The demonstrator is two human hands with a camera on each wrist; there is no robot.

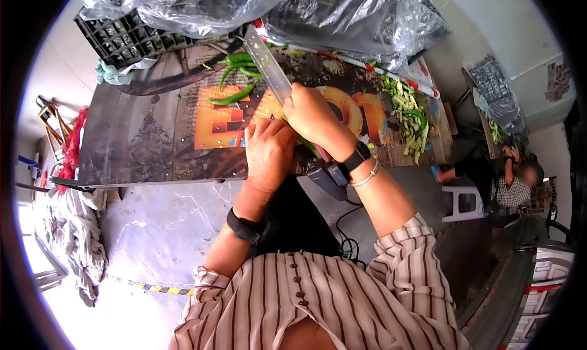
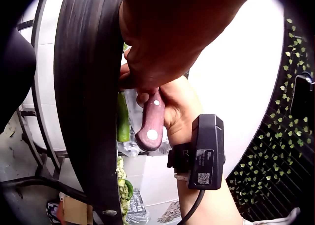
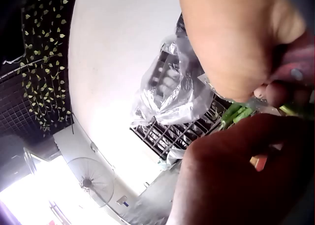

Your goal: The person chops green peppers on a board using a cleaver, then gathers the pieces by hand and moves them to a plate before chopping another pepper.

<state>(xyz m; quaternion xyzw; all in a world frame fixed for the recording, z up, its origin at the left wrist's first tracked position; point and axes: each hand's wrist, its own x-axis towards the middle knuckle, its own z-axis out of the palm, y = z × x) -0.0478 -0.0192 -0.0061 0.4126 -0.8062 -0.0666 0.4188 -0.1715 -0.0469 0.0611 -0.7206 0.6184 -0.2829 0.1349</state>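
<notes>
My right hand (image 1: pixel 315 119) grips the knife, whose wide blade (image 1: pixel 267 65) points away toward the table's back edge. In the left wrist view the dark red handle (image 2: pixel 152 119) sticks out of the right hand (image 2: pixel 183 104). Beside it my left hand (image 1: pixel 269 147) lies low at the table, fingers curled over a green pepper (image 1: pixel 307 145); the pepper's other end (image 2: pixel 123 117) shows in the left wrist view. The fingers hide where blade and pepper meet. Several whole green peppers (image 1: pixel 235 96) lie left of the blade.
Chopped green pieces (image 1: pixel 411 119) are heaped at the table's right end. Plastic-covered crates (image 1: pixel 128 39) line the back edge. Cables (image 1: pixel 348 234) hang below the front edge. A person (image 1: pixel 512 188) sits at far right, near a white stool (image 1: pixel 463 203).
</notes>
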